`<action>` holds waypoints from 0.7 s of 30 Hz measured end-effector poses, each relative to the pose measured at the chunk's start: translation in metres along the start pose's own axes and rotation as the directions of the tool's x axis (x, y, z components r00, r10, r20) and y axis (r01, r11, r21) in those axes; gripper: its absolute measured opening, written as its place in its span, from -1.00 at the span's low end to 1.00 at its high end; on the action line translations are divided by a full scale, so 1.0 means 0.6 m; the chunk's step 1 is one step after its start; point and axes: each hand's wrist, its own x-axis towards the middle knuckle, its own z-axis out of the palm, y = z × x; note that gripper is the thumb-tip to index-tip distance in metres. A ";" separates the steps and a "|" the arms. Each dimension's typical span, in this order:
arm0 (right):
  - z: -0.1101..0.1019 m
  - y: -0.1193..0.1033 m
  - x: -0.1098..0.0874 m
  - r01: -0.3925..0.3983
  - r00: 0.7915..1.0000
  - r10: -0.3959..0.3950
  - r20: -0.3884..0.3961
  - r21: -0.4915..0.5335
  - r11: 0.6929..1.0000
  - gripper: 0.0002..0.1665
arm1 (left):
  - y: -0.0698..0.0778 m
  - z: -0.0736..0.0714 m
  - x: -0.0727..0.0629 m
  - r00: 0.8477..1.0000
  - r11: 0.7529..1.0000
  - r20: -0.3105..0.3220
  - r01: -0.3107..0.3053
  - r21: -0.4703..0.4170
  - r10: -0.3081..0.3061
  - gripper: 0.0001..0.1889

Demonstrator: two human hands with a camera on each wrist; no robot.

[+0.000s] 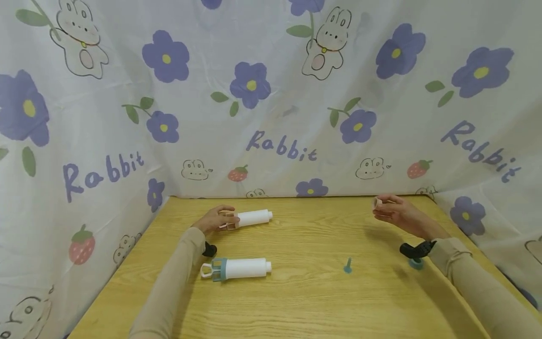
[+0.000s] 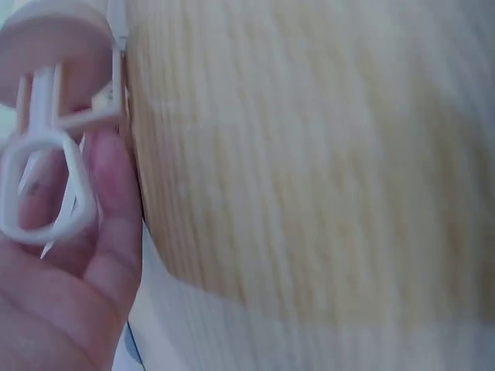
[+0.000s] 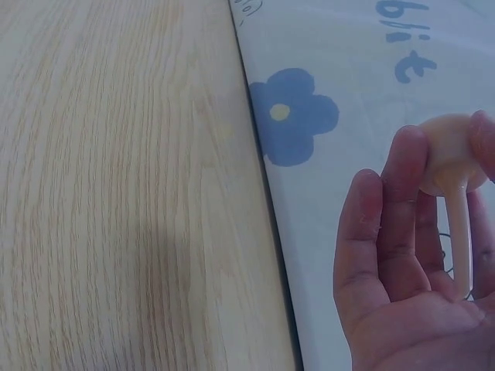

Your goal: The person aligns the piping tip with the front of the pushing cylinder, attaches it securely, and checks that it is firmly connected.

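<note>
My left hand (image 1: pixel 215 219) grips the peach, open-framed end of a white tube (image 1: pixel 254 217) that lies toward the back of the table. In the left wrist view a white loop handle (image 2: pixel 85 202) sticks out of that peach frame (image 2: pixel 93 117), with the fingers behind it. Off to the right, my right hand (image 1: pixel 400 215) is raised above the table. Between thumb and fingertips it pinches a peach round cap with a thin stem (image 3: pixel 459 232), the stem pointing down toward the palm in the right wrist view.
Nearer the front lies a second white tube (image 1: pixel 246 268) with a teal frame (image 1: pixel 219 269) and white loop handle (image 1: pixel 206 270). A small teal stemmed piece (image 1: pixel 347 267) stands right of centre. Beneath the right wrist is a teal round piece (image 1: pixel 416 264). Printed cloth (image 1: pixel 271 117) surrounds the table.
</note>
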 end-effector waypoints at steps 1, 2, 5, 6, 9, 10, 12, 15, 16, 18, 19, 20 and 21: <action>0.000 0.000 0.001 0.003 1.000 -0.003 0.001 -0.006 1.000 -0.55 | 0.001 0.001 0.000 1.000 1.000 0.000 -0.008 0.012 0.008 -0.27; 0.000 0.000 0.001 0.003 1.000 -0.003 0.000 -0.010 1.000 -0.56 | 0.002 0.001 0.000 1.000 1.000 0.000 -0.019 0.023 0.019 -0.27; -0.001 -0.001 0.001 0.000 1.000 -0.001 -0.018 -0.030 1.000 -0.57 | 0.004 0.004 0.000 1.000 0.999 -0.007 -0.025 0.048 0.026 -0.29; -0.001 -0.001 0.000 -0.002 1.000 0.002 -0.024 -0.030 1.000 -0.57 | 0.004 0.004 0.000 1.000 0.998 -0.006 -0.029 0.051 0.029 -0.29; 0.000 -0.002 -0.001 -0.006 0.999 0.004 -0.042 -0.035 0.999 -0.57 | 0.005 0.002 -0.001 1.000 0.999 -0.011 -0.026 0.039 0.026 -0.29; 0.000 -0.002 -0.001 -0.006 0.999 0.004 -0.046 -0.042 0.999 -0.57 | 0.005 0.000 -0.002 1.000 0.999 -0.007 -0.028 0.037 0.029 -0.28; 0.001 -0.003 -0.002 -0.006 0.999 0.004 -0.052 -0.044 0.999 -0.58 | 0.007 -0.002 -0.004 0.999 0.999 0.002 -0.032 0.014 0.032 -0.29; 0.004 -0.005 -0.001 -0.007 0.999 0.004 -0.052 -0.061 0.998 -0.60 | 0.015 -0.006 -0.008 0.999 0.999 0.020 -0.035 -0.037 0.036 -0.32; 0.005 -0.006 -0.001 -0.008 0.999 0.004 -0.049 -0.066 0.998 -0.61 | 0.019 -0.007 -0.010 0.999 0.998 0.023 -0.034 -0.052 0.035 -0.34; 0.008 -0.006 0.001 -0.004 0.999 0.002 -0.034 -0.065 0.998 -0.61 | 0.027 -0.008 -0.013 0.999 0.997 0.027 -0.033 -0.077 0.035 -0.36; 0.009 -0.007 0.003 -0.002 1.000 0.000 -0.026 -0.068 0.998 -0.62 | 0.032 -0.008 -0.015 0.999 0.996 0.031 -0.038 -0.079 0.041 -0.37; 0.011 -0.007 0.004 -0.002 1.000 0.001 -0.020 -0.069 0.998 -0.62 | 0.037 -0.008 -0.017 0.998 0.996 0.037 -0.044 -0.082 0.047 -0.37; 0.012 -0.007 0.006 0.002 1.000 -0.003 -0.014 -0.067 0.998 -0.62 | 0.042 -0.008 -0.019 0.997 0.995 0.046 -0.055 -0.081 0.058 -0.36</action>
